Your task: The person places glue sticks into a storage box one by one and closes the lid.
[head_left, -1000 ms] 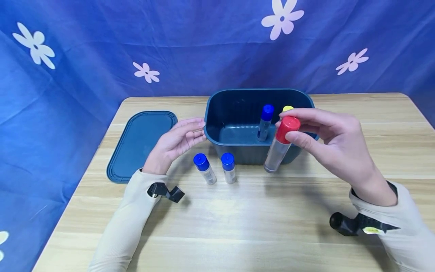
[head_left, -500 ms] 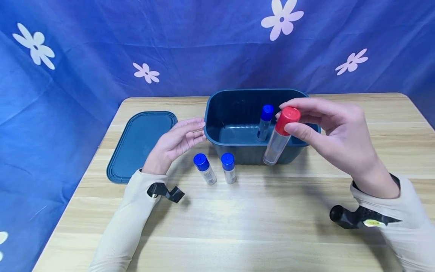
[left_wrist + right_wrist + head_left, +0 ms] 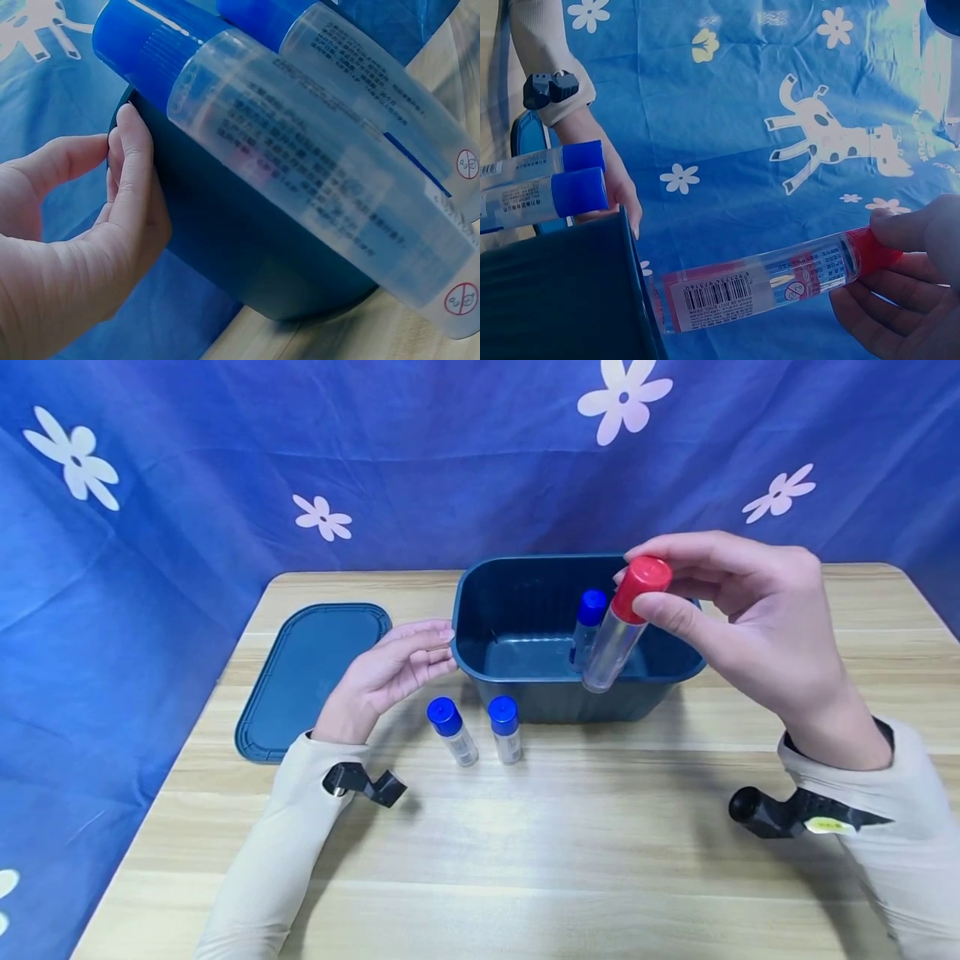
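My right hand [image 3: 750, 602] pinches a clear glue bottle [image 3: 615, 647] by its red cap, thumb in front and fingers behind. The bottle tilts, its lower end over the front rim of a dark blue bin [image 3: 525, 702]. In the right wrist view its barcode label [image 3: 720, 295] shows. My left hand [image 3: 393, 668] touches the left end of the bin with its fingertips; the left wrist view shows these fingers [image 3: 135, 157] at the rim. Inside the bin stands one blue-capped bottle [image 3: 588, 614], partly hidden by the held one.
Two blue-capped bottles [image 3: 453, 732] [image 3: 505, 731] stand on the wooden table [image 3: 525, 860] before the bin. A dark blue lid [image 3: 315, 677] lies left of the bin. A blue flowered cloth [image 3: 450, 460] hangs behind.
My right hand has lifted the red-capped glue bottle from in front of the bin up to its front rim. A yellow cap seen earlier in the bin is now hidden. The left hand has stayed put.
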The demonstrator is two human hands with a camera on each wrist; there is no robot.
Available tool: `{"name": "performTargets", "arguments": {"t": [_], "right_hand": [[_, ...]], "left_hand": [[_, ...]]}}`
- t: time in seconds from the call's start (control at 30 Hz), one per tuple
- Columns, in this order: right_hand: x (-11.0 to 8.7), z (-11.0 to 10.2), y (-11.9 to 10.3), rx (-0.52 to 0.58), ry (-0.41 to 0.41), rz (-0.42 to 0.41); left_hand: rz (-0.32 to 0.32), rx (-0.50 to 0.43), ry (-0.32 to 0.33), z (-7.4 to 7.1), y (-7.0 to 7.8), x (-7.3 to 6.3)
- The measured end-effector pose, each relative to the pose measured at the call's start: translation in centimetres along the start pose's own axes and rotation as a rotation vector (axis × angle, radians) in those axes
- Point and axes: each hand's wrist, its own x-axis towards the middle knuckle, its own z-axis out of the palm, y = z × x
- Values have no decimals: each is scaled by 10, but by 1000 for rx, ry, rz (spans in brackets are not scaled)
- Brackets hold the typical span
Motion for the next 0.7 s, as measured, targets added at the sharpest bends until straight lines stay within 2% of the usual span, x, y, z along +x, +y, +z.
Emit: {"name": "performTargets", "arguments": {"t": [0.3, 0.4, 0.7], "right_hand": [[6, 0, 0, -47, 2, 16], [8, 1, 1, -48, 4, 19], [14, 3, 7, -146, 19, 49]], "left_hand": [[10, 11, -18, -1, 0, 0], [7, -22, -17, -1, 0, -1], [18, 5, -14, 0, -1, -1]]}}
